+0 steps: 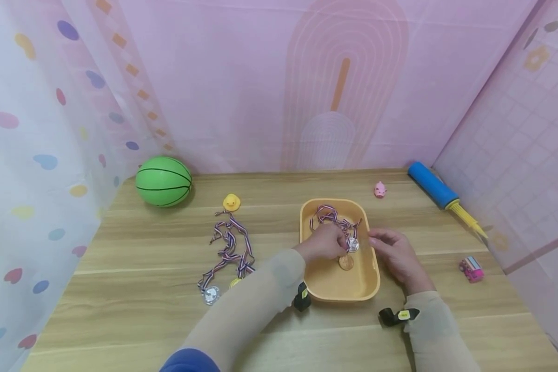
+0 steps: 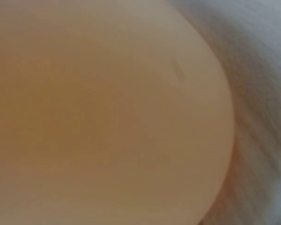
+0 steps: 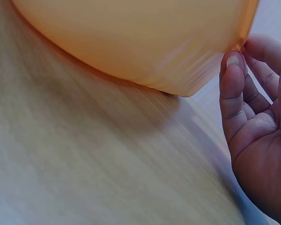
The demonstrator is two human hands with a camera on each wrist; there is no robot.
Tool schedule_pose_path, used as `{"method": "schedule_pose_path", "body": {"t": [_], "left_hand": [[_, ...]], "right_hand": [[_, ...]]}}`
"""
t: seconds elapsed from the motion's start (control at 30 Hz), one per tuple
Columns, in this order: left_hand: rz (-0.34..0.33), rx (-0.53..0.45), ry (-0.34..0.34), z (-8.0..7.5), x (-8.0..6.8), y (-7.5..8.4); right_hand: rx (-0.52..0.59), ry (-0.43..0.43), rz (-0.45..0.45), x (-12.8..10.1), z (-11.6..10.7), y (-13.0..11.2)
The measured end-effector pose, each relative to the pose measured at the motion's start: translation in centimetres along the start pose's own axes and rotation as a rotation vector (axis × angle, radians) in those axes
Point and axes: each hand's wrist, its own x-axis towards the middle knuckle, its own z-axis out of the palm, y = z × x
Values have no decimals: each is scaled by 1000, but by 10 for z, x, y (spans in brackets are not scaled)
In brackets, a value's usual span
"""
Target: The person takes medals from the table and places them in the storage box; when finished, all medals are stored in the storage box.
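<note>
An orange plastic basin [image 1: 341, 289] stands on the table, holding a silver medal [image 1: 353, 244], a bronze medal [image 1: 346, 262] and tangled striped ribbons [image 1: 326, 212]. My left hand [image 1: 324, 243] reaches over its left rim, fingers curled at a medal ribbon beside the silver medal; the fingertips are partly hidden. With thumb and fingers my right hand [image 1: 399, 257] pinches the basin's right rim, as the right wrist view also shows. Blurred basin wall [image 2: 107, 117] fills most of the left wrist view. Left of the basin lie another silver medal [image 1: 211, 295], a gold medal [image 1: 234, 283] and ribbons [image 1: 230, 248].
A green ball [image 1: 164, 182] and a yellow duck toy [image 1: 231, 202] sit at the back left. Toward the right are a pink pig toy [image 1: 380, 189], a blue hand pump [image 1: 432, 185] with a yellow nozzle, and a pink toy vehicle [image 1: 471, 269]. Curtains hang around the table.
</note>
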Motion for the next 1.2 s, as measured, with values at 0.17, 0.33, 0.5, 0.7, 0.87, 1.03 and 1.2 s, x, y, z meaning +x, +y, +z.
{"method": "schedule_pose_path", "body": {"t": [0.17, 0.33, 0.5, 0.7, 0.87, 1.03, 1.2], "left_hand": [[0, 31, 11, 0, 0, 0], [16, 87, 4, 1, 2, -2], [27, 100, 5, 3, 3, -2], [9, 47, 9, 1, 2, 0], [38, -19, 33, -11, -3, 6], [75, -40, 81, -25, -10, 14], [91, -173, 131, -40, -23, 20]], "right_hand": [[-3, 1, -4, 1, -1, 0], [-10, 2, -4, 1, -1, 1], [-12, -2, -5, 1, -1, 1], [-17, 2, 4, 1, -1, 0], [-2, -10, -2, 1, 0, 0], [3, -20, -12, 1, -1, 0], [-16, -12, 0, 0, -2, 0]]}}
